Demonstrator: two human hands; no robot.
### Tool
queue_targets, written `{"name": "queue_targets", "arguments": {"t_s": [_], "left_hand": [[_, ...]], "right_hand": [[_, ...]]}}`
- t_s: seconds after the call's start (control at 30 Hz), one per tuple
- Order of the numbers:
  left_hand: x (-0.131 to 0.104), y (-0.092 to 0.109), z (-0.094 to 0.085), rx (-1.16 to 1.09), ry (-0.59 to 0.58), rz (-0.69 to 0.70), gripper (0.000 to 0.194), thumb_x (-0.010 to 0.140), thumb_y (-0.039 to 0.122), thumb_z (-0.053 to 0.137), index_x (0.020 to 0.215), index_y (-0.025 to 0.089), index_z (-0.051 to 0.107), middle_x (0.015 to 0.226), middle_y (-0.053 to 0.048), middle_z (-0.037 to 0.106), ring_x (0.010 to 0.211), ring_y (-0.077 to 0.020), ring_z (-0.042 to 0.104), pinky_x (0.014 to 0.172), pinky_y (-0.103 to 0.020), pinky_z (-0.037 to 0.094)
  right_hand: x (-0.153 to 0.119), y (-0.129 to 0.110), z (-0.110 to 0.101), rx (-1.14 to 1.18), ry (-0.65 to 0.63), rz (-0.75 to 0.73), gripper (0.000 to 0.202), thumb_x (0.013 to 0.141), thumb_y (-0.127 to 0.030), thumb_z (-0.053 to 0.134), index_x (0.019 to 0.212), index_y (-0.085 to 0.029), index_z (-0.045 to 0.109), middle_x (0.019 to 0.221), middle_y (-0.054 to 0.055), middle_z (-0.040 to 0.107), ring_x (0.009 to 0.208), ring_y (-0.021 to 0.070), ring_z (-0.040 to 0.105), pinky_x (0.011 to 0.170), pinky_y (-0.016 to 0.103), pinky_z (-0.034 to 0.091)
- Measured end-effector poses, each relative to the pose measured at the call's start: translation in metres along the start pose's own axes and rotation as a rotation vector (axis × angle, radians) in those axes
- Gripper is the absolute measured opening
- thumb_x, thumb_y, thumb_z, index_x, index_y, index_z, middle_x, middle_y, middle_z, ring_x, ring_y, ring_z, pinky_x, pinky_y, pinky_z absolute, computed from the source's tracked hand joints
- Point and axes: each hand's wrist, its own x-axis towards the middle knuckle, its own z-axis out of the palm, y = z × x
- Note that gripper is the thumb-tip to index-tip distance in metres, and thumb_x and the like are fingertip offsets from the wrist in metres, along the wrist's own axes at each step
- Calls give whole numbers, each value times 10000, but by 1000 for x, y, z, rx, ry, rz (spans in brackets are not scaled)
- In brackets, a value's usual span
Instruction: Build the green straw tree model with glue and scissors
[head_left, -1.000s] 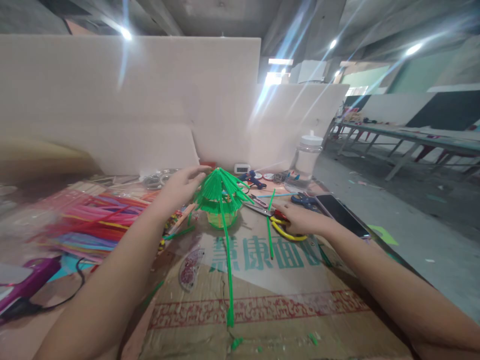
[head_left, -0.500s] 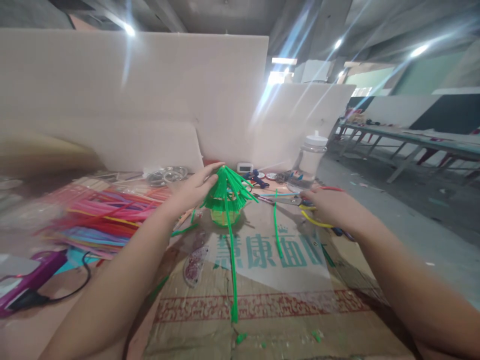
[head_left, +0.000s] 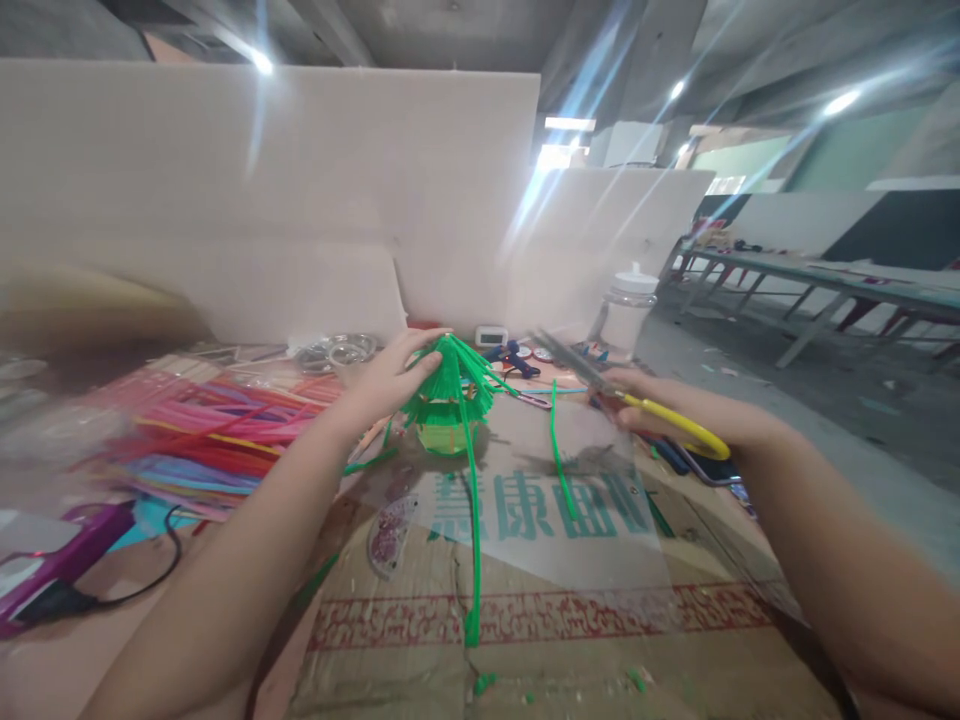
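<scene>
My left hand [head_left: 386,388] is closed around the upper left side of a green cone-shaped craft piece [head_left: 448,385], made of fuzzy pipe cleaners that fan down from its tip. Beneath the cone shows a lighter green, rounded base [head_left: 450,440]. One long green pipe cleaner [head_left: 475,530] trails from the cone toward me over the cardboard. To the right, my right hand [head_left: 660,395] grips a pair of scissors [head_left: 675,420] with yellow handles, raised above the table, blades pointing up and left. Between the hands lies a loose green pipe cleaner [head_left: 559,450].
Printed cardboard [head_left: 375,670] covers the table in front. Coloured pipe cleaners [head_left: 225,420] are heaped at left, beside a purple glue gun [head_left: 75,560]. A clear bottle [head_left: 628,310] and a small white digital display [head_left: 491,336] stand behind. A phone [head_left: 712,468] lies under my right wrist.
My right hand has lifted the scissors off the table and swung their blades up. The cone has shifted slightly, and its long strand has swung a little right. My left hand keeps its place.
</scene>
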Motion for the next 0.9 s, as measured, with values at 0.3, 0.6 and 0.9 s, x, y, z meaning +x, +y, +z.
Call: {"name": "queue_targets", "arguments": {"t_s": [0.3,0.6,0.9], "left_hand": [[-2,21,4,44,-32,49,462,960,416,440,1360,205,535,1262,-91,558,1203,-219,533,1063,-370,396],[-5,37,8,139,-73,144,441,980,394,412,1388,258,507,1246,-78,546,1189,-228,522,1051,-402,405],[-7,45,14,152,-82,159,427,987,368,403,1381,246,513,1253,-92,537,1194,-231,515,1049,-403,406]], "right_hand": [[10,-20,17,58,-298,-80,361,846,-555,558,984,-221,560,927,42,586,827,218,535,675,302,395],[14,-19,23,45,-273,-51,338,810,-556,588,894,-230,565,823,18,550,725,190,484,612,284,343],[20,-20,30,79,-263,-123,413,824,-582,590,952,-190,601,851,19,556,751,175,492,651,263,354]]}}
